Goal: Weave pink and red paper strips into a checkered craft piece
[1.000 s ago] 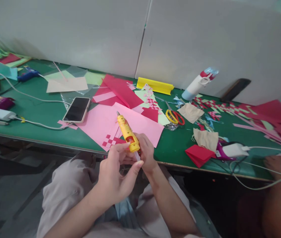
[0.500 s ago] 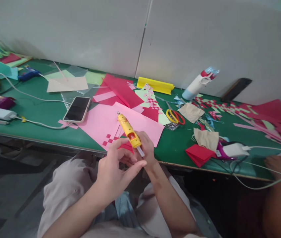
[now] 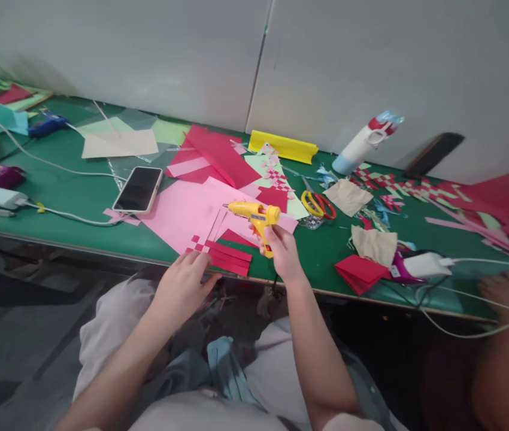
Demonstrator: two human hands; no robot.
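A yellow hot glue gun [image 3: 251, 209] is gripped by its handle in my right hand [image 3: 285, 254], its nozzle pointing left above the pink paper [image 3: 171, 209]. My left hand [image 3: 183, 280] lies at the bench's front edge, with its thumb apart from the fingers. Its fingertips are at a piece of red paper strips [image 3: 232, 258] with a small pink-and-red checked weave [image 3: 198, 242] at its left end. Whether they pinch the paper is hard to see, but the hand looks open. Loose narrow pink strips lie just behind the weave.
A phone [image 3: 138, 189] lies left of the pink paper. Scissors [image 3: 317, 205], beige cloth pieces [image 3: 348, 196] and a folded red paper [image 3: 360, 274] are to the right. A white bottle [image 3: 364, 143] stands behind. White cables cross both sides; another person's hand [image 3: 508, 293] rests far right.
My right hand has turned the glue gun from upright-slanting to level, nozzle left, and moved it slightly right. My left hand has left the gun and come down to the red strips.
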